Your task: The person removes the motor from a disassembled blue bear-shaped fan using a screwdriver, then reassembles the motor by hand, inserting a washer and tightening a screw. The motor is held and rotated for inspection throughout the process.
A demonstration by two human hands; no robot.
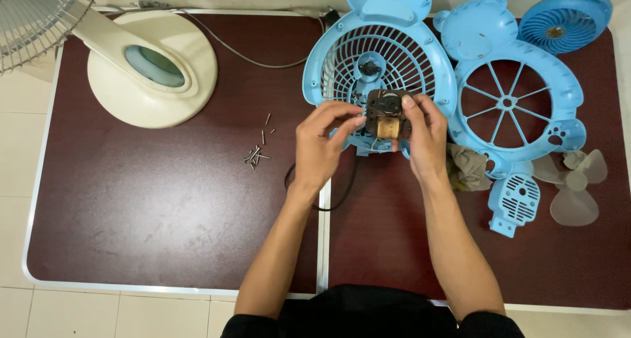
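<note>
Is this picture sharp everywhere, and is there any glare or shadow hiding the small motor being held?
Head view: even, soft light; the motor between the left hand and right hand is fairly sharp; only faint sheen on the dark table, no harsh glare; the screws stay distinct; the white fan grille at the corner looks slightly stretched; shadows are weak.

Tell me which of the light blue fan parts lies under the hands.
The round grille shell at top centre. Both hands, left hand and right hand, hold the small motor over it; the other blue parts lie further right.
</note>
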